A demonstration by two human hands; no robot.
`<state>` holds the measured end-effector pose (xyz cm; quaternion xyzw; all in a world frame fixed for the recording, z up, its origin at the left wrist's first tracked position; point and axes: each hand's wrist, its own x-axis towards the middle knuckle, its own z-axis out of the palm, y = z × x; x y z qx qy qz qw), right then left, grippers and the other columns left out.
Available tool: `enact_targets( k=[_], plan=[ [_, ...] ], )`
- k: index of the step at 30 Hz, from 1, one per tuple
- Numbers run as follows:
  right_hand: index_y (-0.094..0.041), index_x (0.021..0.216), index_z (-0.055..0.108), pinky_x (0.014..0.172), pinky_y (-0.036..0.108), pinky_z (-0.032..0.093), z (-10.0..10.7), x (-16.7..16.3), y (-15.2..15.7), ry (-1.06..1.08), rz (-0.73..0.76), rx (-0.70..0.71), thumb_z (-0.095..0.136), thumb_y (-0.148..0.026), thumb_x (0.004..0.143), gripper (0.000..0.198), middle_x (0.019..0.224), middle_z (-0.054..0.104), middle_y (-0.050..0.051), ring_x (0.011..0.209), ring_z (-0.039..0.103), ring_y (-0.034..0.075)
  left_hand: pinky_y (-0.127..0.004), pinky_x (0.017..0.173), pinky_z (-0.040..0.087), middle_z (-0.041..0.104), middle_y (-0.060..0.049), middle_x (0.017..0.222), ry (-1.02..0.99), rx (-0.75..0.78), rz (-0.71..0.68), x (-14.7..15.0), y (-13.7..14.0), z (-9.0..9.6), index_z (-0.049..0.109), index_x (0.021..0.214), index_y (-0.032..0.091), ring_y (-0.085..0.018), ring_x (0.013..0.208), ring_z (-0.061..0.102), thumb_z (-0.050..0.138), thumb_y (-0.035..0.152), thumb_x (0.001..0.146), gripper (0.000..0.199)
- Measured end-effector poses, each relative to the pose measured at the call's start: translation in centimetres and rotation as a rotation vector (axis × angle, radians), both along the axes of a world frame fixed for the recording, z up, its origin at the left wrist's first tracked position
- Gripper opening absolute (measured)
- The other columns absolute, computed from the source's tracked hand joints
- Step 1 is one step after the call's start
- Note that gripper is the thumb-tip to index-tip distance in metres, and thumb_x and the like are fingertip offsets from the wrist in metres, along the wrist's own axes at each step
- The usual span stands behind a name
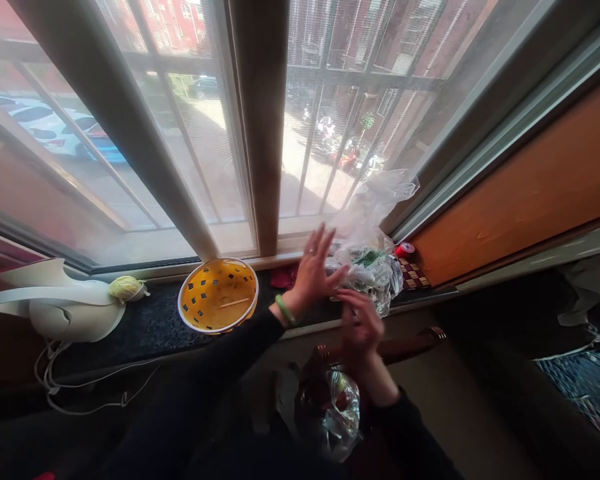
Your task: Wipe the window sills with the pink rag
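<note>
Your left hand (316,275) is spread open, fingers fanned and palm bare, just beside the clear plastic bags (375,280) on the windowsill (153,313); your right hand (363,325) sits lower, motion-blurred with its fingers partly bent, so you cannot tell whether it pinches anything, nor whether either hand touches the plastic. The bags lie crumpled in a heap toward the right end of the sill, with a filmy part standing up against the window and something green showing within. Expect thin, limp, light film that slides and clings to itself and may tear under a sharp tug; a gathered fold near the top should give a surer hold than one loose sheet. Crowding the heap on its far right are a red can (405,249) and a checkered woven piece (414,274), so a sideways sweep could knock them. Below your hands, a second plastic bag (343,413) shines near a wooden chair (415,343). Left along the sill stand a yellow basket (220,275) with a pale stick inside, a pale-yellow round bundle (129,289) and a white appliance (77,310), whose cord (87,403) hangs off the edge.
</note>
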<state>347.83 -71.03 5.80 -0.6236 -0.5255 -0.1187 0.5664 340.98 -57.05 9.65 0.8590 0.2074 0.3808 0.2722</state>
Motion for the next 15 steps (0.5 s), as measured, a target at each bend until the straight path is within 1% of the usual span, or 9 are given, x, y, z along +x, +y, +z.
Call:
enact_targets(
  k=[1,2,3,5,7,9,11,13,15],
  plan=[
    [-0.024,0.115,0.070,0.104,0.045,0.054,1.6,1.7,-0.7,-0.063,-0.120,0.092,0.054,-0.018,0.098,0.025,0.116,0.074,0.007,0.113,0.069,0.024,-0.050,0.129,0.022,0.022,-0.011,0.174,0.035,0.065,-0.025,1.3,0.6,1.1,0.028,0.163,0.024,-0.030,0.162,0.013,0.060,0.050,0.095,0.080],
    [-0.024,0.125,0.068,0.109,0.049,0.051,3.4,3.5,-1.1,-0.134,-0.211,0.130,0.053,-0.021,0.099,0.030,0.127,0.070,0.010,0.122,0.064,0.027,-0.051,0.129,0.021,0.029,-0.010,0.172,0.096,0.122,-0.066,2.6,1.0,2.0,0.033,0.162,0.024,-0.031,0.161,0.014,0.059,0.054,0.095,0.077],
    [-0.023,0.135,0.063,0.113,0.053,0.046,5.2,5.3,-1.0,-0.187,-0.267,0.107,0.051,-0.025,0.100,0.037,0.142,0.062,0.012,0.134,0.057,0.030,-0.052,0.129,0.021,0.041,-0.011,0.165,0.165,0.165,-0.102,3.8,1.2,2.6,0.042,0.158,0.023,-0.033,0.159,0.020,0.058,0.057,0.095,0.073],
    [-0.023,0.149,0.053,0.120,0.057,0.038,8.3,8.8,0.1,-0.292,-0.273,-0.044,0.043,-0.031,0.103,0.047,0.158,0.047,0.012,0.149,0.040,0.032,-0.056,0.127,0.023,0.062,-0.012,0.147,0.316,0.237,-0.183,6.0,1.3,3.0,0.061,0.143,0.021,-0.036,0.152,0.035,0.057,0.061,0.095,0.063],
    [-0.023,0.149,0.054,0.124,0.056,0.033,9.8,11.8,1.9,-0.382,-0.182,-0.239,0.037,-0.034,0.105,0.048,0.159,0.047,0.008,0.153,0.034,0.030,-0.057,0.123,0.028,0.069,-0.013,0.134,0.417,0.280,-0.221,7.4,1.1,2.6,0.071,0.128,0.021,-0.037,0.140,0.047,0.059,0.064,0.093,0.057],
    [-0.021,0.140,0.062,0.125,0.052,0.033,9.6,14.0,3.7,-0.425,-0.082,-0.423,0.037,-0.037,0.105,0.046,0.152,0.056,0.009,0.149,0.041,0.028,-0.054,0.119,0.034,0.070,-0.014,0.130,0.445,0.294,-0.203,8.1,1.0,1.9,0.074,0.122,0.020,-0.035,0.131,0.055,0.062,0.064,0.091,0.055],
    [-0.018,0.130,0.068,0.121,0.047,0.039,8.2,15.5,5.4,-0.389,-0.037,-0.606,0.038,-0.039,0.104,0.045,0.143,0.063,0.012,0.140,0.051,0.028,-0.050,0.116,0.037,0.071,-0.014,0.126,0.441,0.282,-0.176,8.3,1.3,1.4,0.073,0.121,0.019,-0.032,0.126,0.058,0.061,0.064,0.091,0.055],
    [-0.018,0.124,0.070,0.115,0.043,0.045,6.6,16.3,7.0,-0.321,-0.045,-0.789,0.036,-0.036,0.105,0.043,0.135,0.068,0.013,0.130,0.059,0.026,-0.048,0.114,0.040,0.071,-0.013,0.123,0.435,0.257,-0.159,8.2,1.7,1.0,0.071,0.122,0.018,-0.030,0.125,0.059,0.057,0.064,0.094,0.055],
    [-0.018,0.121,0.070,0.110,0.040,0.048,5.6,16.7,8.6,-0.285,-0.105,-0.941,0.033,-0.031,0.105,0.042,0.131,0.070,0.013,0.125,0.062,0.026,-0.048,0.115,0.040,0.068,-0.014,0.130,0.395,0.221,-0.083,7.9,1.8,0.9,0.067,0.128,0.018,-0.030,0.129,0.056,0.056,0.063,0.095,0.057]
  ],
)
